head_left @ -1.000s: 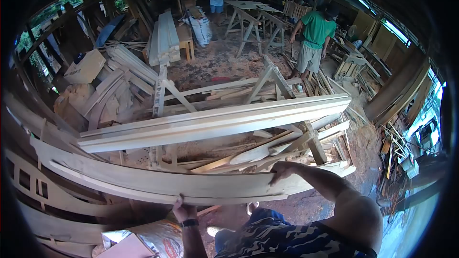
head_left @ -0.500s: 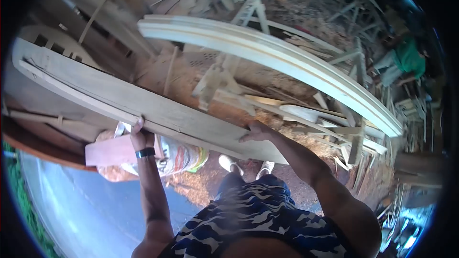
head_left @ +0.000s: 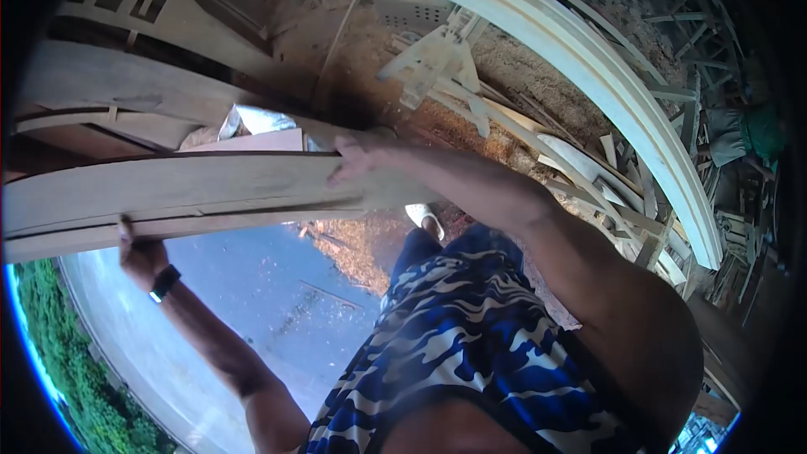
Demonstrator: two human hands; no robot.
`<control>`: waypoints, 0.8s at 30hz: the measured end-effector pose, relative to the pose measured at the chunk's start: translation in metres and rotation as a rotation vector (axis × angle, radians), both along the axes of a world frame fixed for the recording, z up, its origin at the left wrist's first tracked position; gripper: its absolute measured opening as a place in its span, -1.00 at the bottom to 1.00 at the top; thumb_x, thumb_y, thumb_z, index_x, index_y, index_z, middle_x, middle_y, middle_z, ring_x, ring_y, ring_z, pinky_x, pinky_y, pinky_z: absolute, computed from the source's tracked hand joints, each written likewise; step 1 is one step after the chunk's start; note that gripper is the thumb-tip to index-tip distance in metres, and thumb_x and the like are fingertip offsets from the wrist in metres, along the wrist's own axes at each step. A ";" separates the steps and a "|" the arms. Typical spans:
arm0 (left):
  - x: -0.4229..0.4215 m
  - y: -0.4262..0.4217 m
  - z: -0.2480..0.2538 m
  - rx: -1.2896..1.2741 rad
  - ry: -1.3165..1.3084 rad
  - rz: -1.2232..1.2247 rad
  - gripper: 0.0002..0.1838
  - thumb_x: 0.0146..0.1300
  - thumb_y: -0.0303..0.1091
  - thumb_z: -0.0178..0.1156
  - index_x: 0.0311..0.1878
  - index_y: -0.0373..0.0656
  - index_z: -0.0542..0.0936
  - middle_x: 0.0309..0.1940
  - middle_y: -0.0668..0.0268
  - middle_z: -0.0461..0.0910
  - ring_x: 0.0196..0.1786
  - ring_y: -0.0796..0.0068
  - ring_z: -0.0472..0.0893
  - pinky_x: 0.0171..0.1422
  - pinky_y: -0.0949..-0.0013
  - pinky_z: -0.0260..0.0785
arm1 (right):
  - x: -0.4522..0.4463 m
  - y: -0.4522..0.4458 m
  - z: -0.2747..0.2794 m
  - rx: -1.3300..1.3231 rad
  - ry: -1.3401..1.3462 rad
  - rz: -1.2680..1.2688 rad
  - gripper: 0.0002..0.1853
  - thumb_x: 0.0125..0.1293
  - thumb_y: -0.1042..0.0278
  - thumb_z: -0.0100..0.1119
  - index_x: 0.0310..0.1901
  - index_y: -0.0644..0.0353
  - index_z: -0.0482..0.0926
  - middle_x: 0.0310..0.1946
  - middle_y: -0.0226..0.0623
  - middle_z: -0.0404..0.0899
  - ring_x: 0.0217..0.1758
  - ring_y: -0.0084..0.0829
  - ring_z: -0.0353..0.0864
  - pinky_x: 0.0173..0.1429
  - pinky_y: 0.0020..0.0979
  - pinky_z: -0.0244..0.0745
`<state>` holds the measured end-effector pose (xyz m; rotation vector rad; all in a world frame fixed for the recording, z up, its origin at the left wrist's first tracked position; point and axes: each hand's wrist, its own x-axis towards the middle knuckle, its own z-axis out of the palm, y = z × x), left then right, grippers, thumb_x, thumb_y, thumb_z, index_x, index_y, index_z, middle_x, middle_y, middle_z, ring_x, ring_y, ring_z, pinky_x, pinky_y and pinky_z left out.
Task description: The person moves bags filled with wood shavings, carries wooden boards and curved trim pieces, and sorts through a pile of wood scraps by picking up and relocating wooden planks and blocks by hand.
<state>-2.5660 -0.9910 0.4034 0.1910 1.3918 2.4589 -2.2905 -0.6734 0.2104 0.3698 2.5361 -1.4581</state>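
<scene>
Wooden board is spanning the view from the left border to just past the right hand, its broad pale face showing and a dark line running along its lower part. Beyond its far edge, at the upper left, a slotted wooden panel is lying among other long pieces. Greenery is showing at the lower left, beside a smooth grey-blue ground surface.

The left hand, with a dark-banded watch at its wrist, is pinching the board's near edge, thumb tip up against the face and the other fingers mostly hidden. A pinkish flat sheet is sitting partly behind the board's far edge.

Farther right, the right hand is clasping the far edge with its digits parted, some resting on the face; how far the others are wrapping behind cannot be told. Wood shavings are covering the ground near a white shoe. Beyond them, a wooden trestle is standing near a long grooved beam, and a person in green is appearing at the far right.
</scene>
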 end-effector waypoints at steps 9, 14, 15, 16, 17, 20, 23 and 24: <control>-0.092 -0.093 0.170 -0.221 0.309 0.283 -0.63 0.40 -0.44 -0.09 0.21 -0.33 0.45 0.26 0.00 0.40 0.27 0.14 0.43 0.49 0.07 0.09 | -0.115 -0.042 0.109 -0.115 0.135 0.250 -0.31 -0.08 -0.20 0.46 -0.04 0.23 0.64 -0.16 -0.10 0.67 -0.11 -0.26 0.65 -0.03 -0.32 0.53; -0.035 -0.029 0.260 -0.198 0.450 0.295 -0.59 0.12 -0.37 0.21 0.06 -0.27 0.53 0.15 -0.01 0.47 0.21 -0.02 0.42 0.33 -0.23 0.12 | -0.180 -0.043 0.165 0.017 0.269 0.283 -0.22 -0.11 -0.33 0.43 -0.11 0.32 0.64 -0.21 -0.10 0.66 -0.13 -0.26 0.63 -0.03 -0.33 0.53; -0.033 -0.020 0.272 -0.189 0.460 0.282 -0.58 0.06 -0.35 0.27 0.03 -0.25 0.55 0.12 -0.01 0.49 0.20 -0.05 0.42 0.29 -0.29 0.13 | -0.184 -0.038 0.178 0.048 0.279 0.282 -0.22 -0.11 -0.33 0.43 -0.10 0.32 0.63 -0.19 -0.10 0.66 -0.12 -0.26 0.63 -0.02 -0.32 0.53; -0.038 -0.020 0.282 -0.139 0.508 0.260 -0.58 0.09 -0.38 0.24 0.05 -0.31 0.54 0.14 -0.04 0.47 0.23 -0.09 0.40 0.29 -0.30 0.12 | -0.187 -0.033 0.198 0.079 0.293 0.281 -0.21 -0.11 -0.34 0.42 -0.09 0.31 0.63 -0.17 -0.10 0.65 -0.12 -0.26 0.63 -0.01 -0.32 0.53; -0.040 -0.015 0.290 -0.146 0.530 0.292 -0.57 0.09 -0.39 0.24 0.06 -0.32 0.53 0.15 -0.04 0.47 0.24 -0.10 0.39 0.30 -0.30 0.11 | -0.193 -0.030 0.208 0.113 0.309 0.282 -0.20 -0.11 -0.34 0.42 -0.07 0.31 0.63 -0.15 -0.10 0.65 -0.11 -0.26 0.63 0.00 -0.31 0.53; -0.034 0.007 0.304 -0.176 0.617 0.392 -0.51 0.09 -0.42 0.28 0.12 -0.36 0.50 0.18 -0.10 0.43 0.31 -0.14 0.31 0.37 -0.31 0.05 | -0.224 -0.021 0.216 0.174 0.352 0.176 -0.20 -0.12 -0.30 0.44 -0.01 0.28 0.61 -0.06 -0.11 0.63 -0.03 -0.27 0.62 0.08 -0.31 0.51; -0.031 0.024 0.305 -0.179 0.611 0.324 -0.47 0.07 -0.42 0.31 0.14 -0.39 0.47 0.21 -0.13 0.38 0.34 -0.12 0.27 0.40 -0.28 0.02 | -0.248 -0.007 0.209 0.079 0.500 0.184 -0.18 -0.11 -0.27 0.45 0.05 0.27 0.58 0.00 -0.12 0.60 0.06 -0.28 0.58 0.17 -0.31 0.46; -0.020 0.034 0.301 -0.178 0.605 0.419 -0.46 0.11 -0.42 0.29 0.16 -0.43 0.43 0.25 -0.14 0.34 0.38 -0.08 0.24 0.44 -0.26 -0.01 | -0.255 -0.002 0.209 0.075 0.489 0.192 -0.18 -0.11 -0.26 0.45 0.06 0.27 0.57 0.01 -0.12 0.60 0.08 -0.29 0.57 0.19 -0.32 0.45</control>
